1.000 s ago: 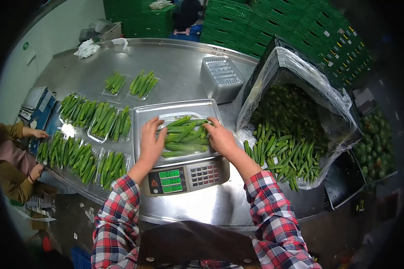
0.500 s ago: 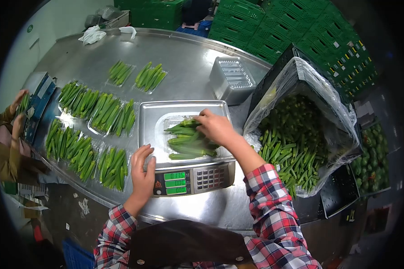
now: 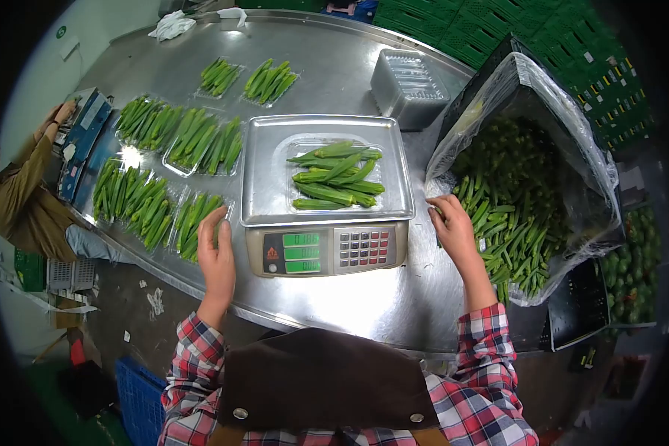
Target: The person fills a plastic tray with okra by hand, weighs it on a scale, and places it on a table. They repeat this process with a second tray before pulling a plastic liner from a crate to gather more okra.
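A clear tray of green okra pods (image 3: 338,175) lies on the metal pan (image 3: 267,201) of a digital scale (image 3: 327,249) with lit green displays. My left hand (image 3: 216,249) is beside the scale's left edge, fingers apart and nothing in it, close to a filled okra tray (image 3: 199,223). To the right of the scale, my right hand (image 3: 453,227) has its fingers curled at the edge of the loose okra (image 3: 516,238) in a plastic-lined crate (image 3: 520,67). Whatever its fingertips may hold is too small to make out.
Several filled okra trays (image 3: 149,123) stand on the steel table (image 3: 156,63). Stacked empty clear trays (image 3: 412,89) are behind the scale. A co-worker (image 3: 33,193) is at the far left by a blue machine (image 3: 82,141). Green crates (image 3: 490,30) rise at the back.
My right hand has left the okra on the scale and moved right to the crate's edge. My left hand has moved off the scale's corner. The view has shifted, and the co-worker's hands have moved.
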### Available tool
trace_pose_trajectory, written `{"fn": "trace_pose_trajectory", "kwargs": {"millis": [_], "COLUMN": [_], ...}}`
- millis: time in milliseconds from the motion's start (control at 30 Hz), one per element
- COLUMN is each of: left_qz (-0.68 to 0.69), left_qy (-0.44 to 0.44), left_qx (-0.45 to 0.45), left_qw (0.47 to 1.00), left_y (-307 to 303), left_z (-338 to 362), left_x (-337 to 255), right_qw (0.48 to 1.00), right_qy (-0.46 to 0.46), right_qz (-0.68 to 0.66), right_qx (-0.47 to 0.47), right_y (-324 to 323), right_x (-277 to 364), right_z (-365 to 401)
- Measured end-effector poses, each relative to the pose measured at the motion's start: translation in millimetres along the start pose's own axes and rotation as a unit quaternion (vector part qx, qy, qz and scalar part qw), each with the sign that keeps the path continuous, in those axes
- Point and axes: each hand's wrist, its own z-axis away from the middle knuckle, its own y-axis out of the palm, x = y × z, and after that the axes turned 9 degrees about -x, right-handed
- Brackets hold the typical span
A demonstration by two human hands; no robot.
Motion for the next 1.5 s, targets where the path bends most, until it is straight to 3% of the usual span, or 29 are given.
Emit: {"fn": "trace_pose_trajectory", "kwargs": {"millis": [167,300,367,400,567,667,733,767,833,933,1000,1100,1133,1167,1233,1500], "left_qz": [-0.034,-0.057,-0.066,-0.083,-0.11,-0.057,-0.002,0.079,0.236,0.413,0.412,0.395,0.417,0.439,0.438,0.469], "left_qy": [0.032,0.047,0.039,0.082,-0.004,-0.013,-0.018,-0.082,-0.205,-0.397,-0.402,-0.43,-0.446,-0.46,-0.452,-0.434], "left_qx": [0.015,0.046,0.081,0.083,0.162,0.155,0.131,0.111,0.065,0.119,0.142,0.128,0.1,0.075,0.088,0.123], "left_qw": [0.999,0.996,0.994,0.99,0.981,0.986,0.991,0.987,0.948,0.811,0.805,0.802,0.786,0.768,0.772,0.759], "left_y": [4.0,19.2,38.4,51.7,104.8,106.4,97.5,90.0,70.7,37.9,11.5,-27.3,-31.0,-34.9,-45.7,-79.6], "left_z": [5.4,3.7,-5.6,-12.3,-40.0,-39.8,-27.6,-18.5,-1.1,16.4,38.4,70.5,80.4,87.7,97.1,80.2], "left_x": [1.5,4.2,2.9,3.9,22.0,15.7,6.9,-3.9,-29.1,-49.6,-24.7,-33.5,-47.7,-55.2,-53.4,-23.2], "right_qw": [0.998,0.981,0.984,0.986,0.967,0.959,0.911,0.88,0.852,0.837,0.844,0.931,0.966,0.972,0.955,0.936], "right_qy": [0.033,0.122,0.133,0.132,0.186,0.158,0.231,0.267,0.251,0.216,0.179,0.047,-0.055,-0.101,-0.158,-0.325], "right_qz": [-0.049,-0.149,-0.113,-0.1,-0.128,-0.23,-0.332,-0.38,-0.446,-0.474,-0.458,-0.276,-0.22,-0.198,-0.239,-0.091], "right_qx": [-0.024,-0.03,-0.023,-0.019,0.116,0.049,0.076,0.093,0.108,0.167,0.215,0.235,0.124,0.081,0.078,0.102], "right_y": [-1.1,22.9,41.9,54.1,88.2,110.7,85.5,70.9,57.3,45.3,47.2,35.4,38.8,37.6,46.1,82.3], "right_x": [-4.0,-8.5,-1.5,0.5,1.7,-22.2,0.6,13.7,27.4,50.4,57.5,82.7,91.7,105.4,126.6,191.6], "right_z": [10.2,1.9,-9.5,-16.0,-42.2,-30.5,-25.1,-21.1,-11.2,1.6,9.2,2.1,0.5,-3.6,-8.6,-24.0]}}
